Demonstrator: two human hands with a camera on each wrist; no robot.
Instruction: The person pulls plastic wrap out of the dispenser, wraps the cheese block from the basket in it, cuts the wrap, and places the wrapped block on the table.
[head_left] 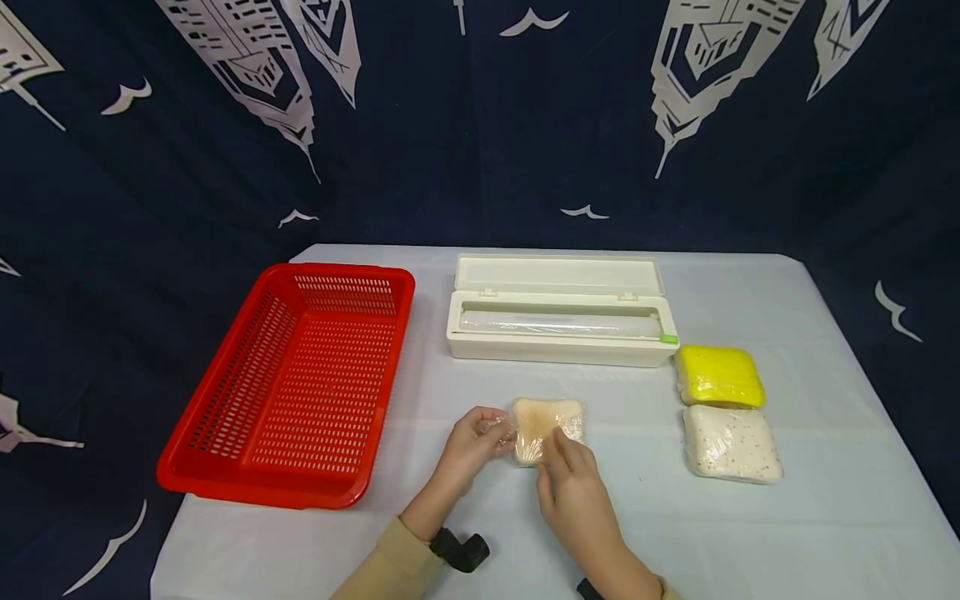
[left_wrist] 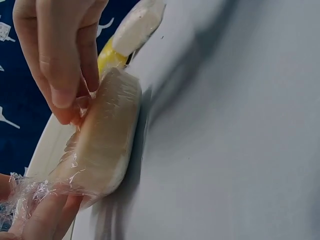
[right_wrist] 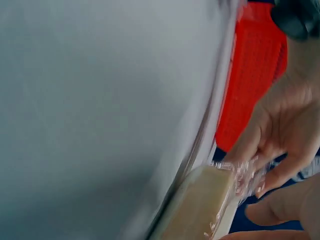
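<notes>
A slice of bread (head_left: 529, 429) wrapped in clear plastic wrap lies on the white-covered table. At its left edge my left hand (head_left: 476, 446) pinches a bunched end of the plastic wrap (left_wrist: 34, 192). My right hand (head_left: 577, 492) rests over the slice's near right part, fingertips touching the wrapped top. In the right wrist view, the right thumb (right_wrist: 270, 206) stands apart from the finger below it. Film looks loose and wrinkled along the slice's left side.
Left stands a red basket (head_left: 281, 502). Behind the slice is a white wrap dispenser (head_left: 562, 348), lid up, with a film roll inside. On the right lie a yellow wrapped block (head_left: 720, 377) and a white speckled wrapped block (head_left: 732, 444). A dark patterned cloth (head_left: 480, 125) hangs behind.
</notes>
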